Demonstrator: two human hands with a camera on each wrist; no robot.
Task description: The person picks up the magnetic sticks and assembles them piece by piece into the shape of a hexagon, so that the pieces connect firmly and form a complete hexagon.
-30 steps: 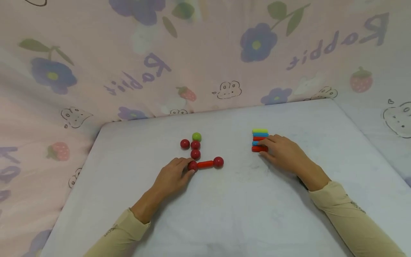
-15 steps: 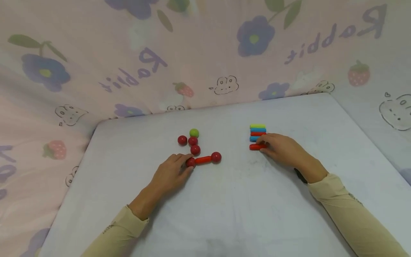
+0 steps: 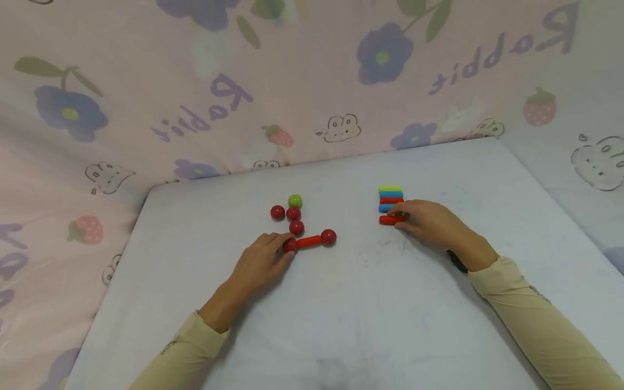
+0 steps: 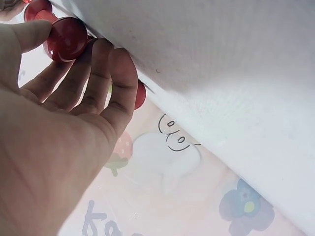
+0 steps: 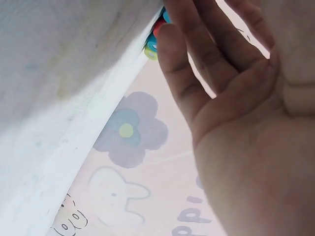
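Left grip (image 3: 258, 262) pinching red ball (image 3: 290, 245), right grip (image 3: 430, 223) pinching red rod (image 3: 390, 220), white tabletop (image 3: 351, 314), pink flowered cloth (image 3: 302, 76) behind

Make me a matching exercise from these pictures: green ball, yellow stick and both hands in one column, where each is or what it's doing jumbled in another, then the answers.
Column one
1. Green ball
2. Yellow stick
3. Left hand
4. Right hand

Column two
A. Pinching a red stick set slightly apart from the row of sticks
B. Gripping a red ball at one end of a red rod
C. Farther from the person than every red ball
D. At the far end of the row of sticks

Pairs: 1-C, 2-D, 3-B, 4-A
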